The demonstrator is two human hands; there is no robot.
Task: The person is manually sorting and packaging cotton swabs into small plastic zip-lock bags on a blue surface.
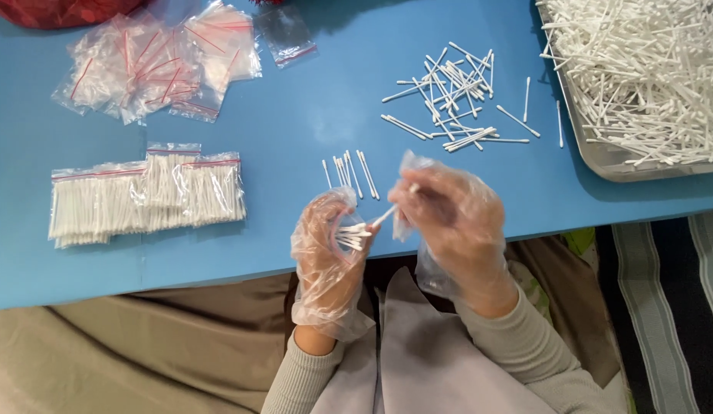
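A small bundle of cotton swabs (352, 236) is held in the left hand (328, 257), whose fingers are curled loosely round the sticks so that the white tips are kept level and pointing toward the other hand. A single swab (386, 215) is pinched between the thumb and fingertips of the right hand (447, 222), the remaining fingers being half closed; its near end is brought just beside the bundle, above the front edge of the blue table (295, 115). Both hands are covered by thin, clear, crinkled plastic gloves, which appear to be worn so that the cotton is not touched by bare skin. A short row of swabs (349, 170) is laid side by side just beyond the hands, within easy reach. Farther off, a loose scatter of swabs (456, 96) is spread on the table, and a deep, tangled heap is kept in a shallow metal tray (594, 157) at the right. At the left, filled bags (146, 195) are laid flat in an overlapping row, their sticks packed straight and parallel, while empty clear bags with red seal strips (153, 65) are piled behind them.
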